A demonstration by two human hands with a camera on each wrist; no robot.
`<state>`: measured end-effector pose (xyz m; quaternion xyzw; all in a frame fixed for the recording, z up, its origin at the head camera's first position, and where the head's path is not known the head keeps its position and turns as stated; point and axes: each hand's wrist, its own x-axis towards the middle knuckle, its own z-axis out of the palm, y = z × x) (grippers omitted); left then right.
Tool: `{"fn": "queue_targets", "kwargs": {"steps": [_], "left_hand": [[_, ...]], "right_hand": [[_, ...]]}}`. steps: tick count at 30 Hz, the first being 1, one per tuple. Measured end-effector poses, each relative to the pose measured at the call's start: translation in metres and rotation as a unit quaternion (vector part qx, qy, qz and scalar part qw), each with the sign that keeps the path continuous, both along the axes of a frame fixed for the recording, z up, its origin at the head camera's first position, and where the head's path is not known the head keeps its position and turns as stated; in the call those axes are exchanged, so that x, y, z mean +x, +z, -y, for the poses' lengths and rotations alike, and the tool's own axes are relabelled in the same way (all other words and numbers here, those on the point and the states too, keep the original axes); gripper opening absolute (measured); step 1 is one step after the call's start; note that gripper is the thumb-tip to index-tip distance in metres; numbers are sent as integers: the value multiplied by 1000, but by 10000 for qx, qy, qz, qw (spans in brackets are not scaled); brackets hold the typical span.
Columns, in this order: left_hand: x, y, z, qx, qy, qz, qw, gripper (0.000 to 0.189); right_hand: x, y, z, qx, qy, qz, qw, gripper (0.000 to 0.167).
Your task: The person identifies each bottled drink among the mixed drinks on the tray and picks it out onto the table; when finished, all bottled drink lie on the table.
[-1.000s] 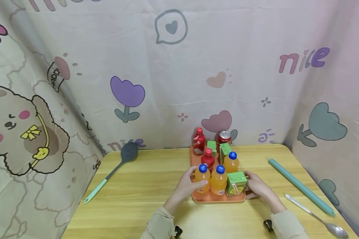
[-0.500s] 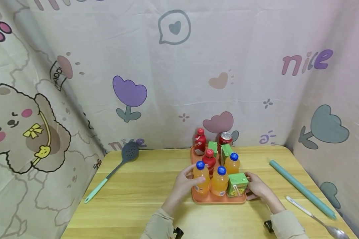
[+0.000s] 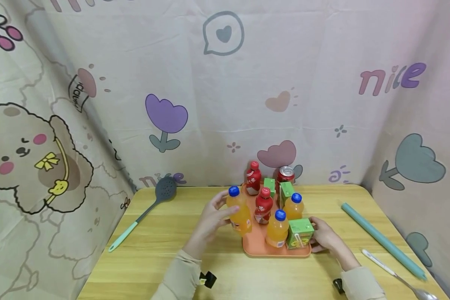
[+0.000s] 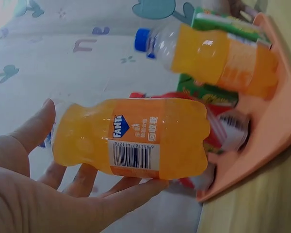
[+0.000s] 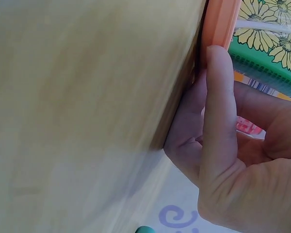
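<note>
In the head view my left hand (image 3: 210,216) grips an orange soda bottle (image 3: 240,214) with a blue cap. It is tilted slightly and held over the left edge of an orange tray (image 3: 256,250). The left wrist view shows the bottle's Fanta label (image 4: 120,127) and barcode, with the thumb and fingers around it. My right hand (image 3: 324,235) grips the tray's right rim, its thumb (image 5: 219,92) pressed along the orange edge. Close beside those fingers stands a green juice box (image 3: 301,234). Another orange soda bottle (image 3: 277,231) stands left of that box.
Farther back on the tray are two red bottles (image 3: 263,208), a third orange bottle (image 3: 294,207), green boxes (image 3: 286,192) and a red can (image 3: 286,176). A slotted turner (image 3: 166,188) lies left; a teal rod (image 3: 382,239) and a spoon (image 3: 378,261) lie right.
My left hand has lifted the orange soda bottle from the tray's front left corner and moved it up and left. The right hand stays at the tray's right edge.
</note>
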<state>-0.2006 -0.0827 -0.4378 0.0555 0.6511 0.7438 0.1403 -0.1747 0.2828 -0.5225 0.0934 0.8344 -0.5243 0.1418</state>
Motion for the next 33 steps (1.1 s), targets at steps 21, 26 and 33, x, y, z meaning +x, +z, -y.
{"fn": "queue_targets", "kwargs": {"steps": [21, 26, 33], "left_hand": [[-42, 6, 66, 168, 766, -58, 9969, 62], [-54, 3, 81, 82, 978, -43, 9952, 66], [-73, -5, 94, -102, 1318, 16, 9912, 67]], "right_hand": [[-2, 4, -1, 95, 104, 108, 9998, 54], [-1, 4, -1, 86, 95, 120, 9998, 54], [-1, 2, -1, -19, 69, 23, 10000, 52]]}}
